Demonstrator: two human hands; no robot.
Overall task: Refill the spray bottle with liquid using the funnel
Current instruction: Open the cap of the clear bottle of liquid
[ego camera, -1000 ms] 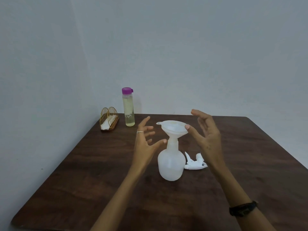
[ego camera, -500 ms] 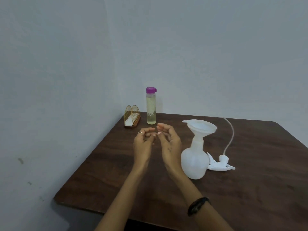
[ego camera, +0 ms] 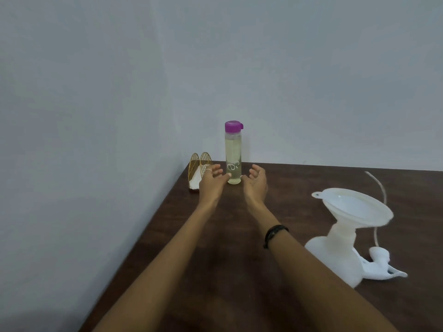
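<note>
A clear bottle of pale yellow liquid (ego camera: 233,154) with a purple cap stands upright at the table's far left corner. My left hand (ego camera: 211,180) and my right hand (ego camera: 257,180) are stretched out on either side of its base, fingers apart, fingertips close to it but not gripping. At the right stands the white spray bottle (ego camera: 334,255) with a white funnel (ego camera: 354,207) seated in its neck. The spray head (ego camera: 381,267) with its thin tube lies on the table just right of the bottle.
A gold wire napkin holder (ego camera: 200,170) with white napkins stands against the wall, left of the liquid bottle. The dark wooden table (ego camera: 239,271) meets the walls at the far-left corner; its left edge runs diagonally toward me.
Both hands left the funnel, came together, then reached forward to flank the liquid bottle. The view swung left, so the spray bottle and funnel now sit at the right.
</note>
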